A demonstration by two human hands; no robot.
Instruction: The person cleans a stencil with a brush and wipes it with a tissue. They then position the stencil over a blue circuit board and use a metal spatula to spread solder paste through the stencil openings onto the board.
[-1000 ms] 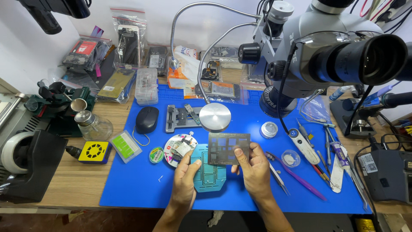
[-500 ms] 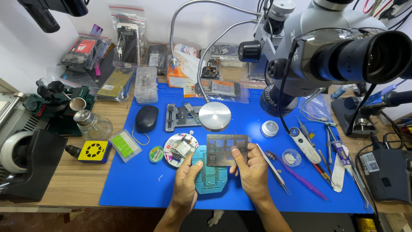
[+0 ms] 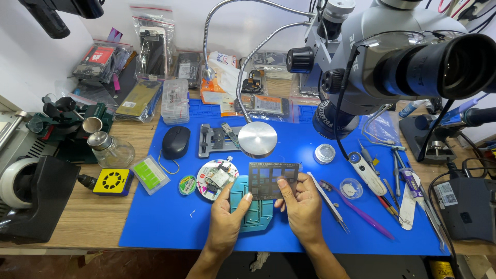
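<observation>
Both hands hold a thin dark metal stencil sheet (image 3: 273,180) raised off the blue mat (image 3: 155,227). The right hand (image 3: 302,206) pinches the sheet's lower right part, thumb on its face, fingers behind. The left hand (image 3: 227,214) supports the lower left corner with its thumb tip (image 3: 247,198); whether its other fingers close on the sheet cannot be told from this angle.

Directly beneath the grip lies a teal holder plate (image 3: 256,212), partly covered by both hands. Just left of the left hand sits a round white dish of small parts (image 3: 217,178), with a small green reel (image 3: 187,185) beside it. Just right of the right hand lie tweezers (image 3: 326,199) and a purple pry tool (image 3: 356,209). Beyond the grip, further from the person, stand a round metal disc (image 3: 257,138), a grey clamp fixture (image 3: 214,140) and a black mouse (image 3: 175,142).

Risks, as judged:
- The sheet looks thin and is held near one edge only; thumb pressure could bend or crease it.
- Fingers rest on the perforated face; grease could foul the openings.
- The dish of parts is close to the left wrist; a sideways shift could knock it and scatter its contents.
- The tweezer tips point towards the right hand, so a careless reach risks a prick.
</observation>
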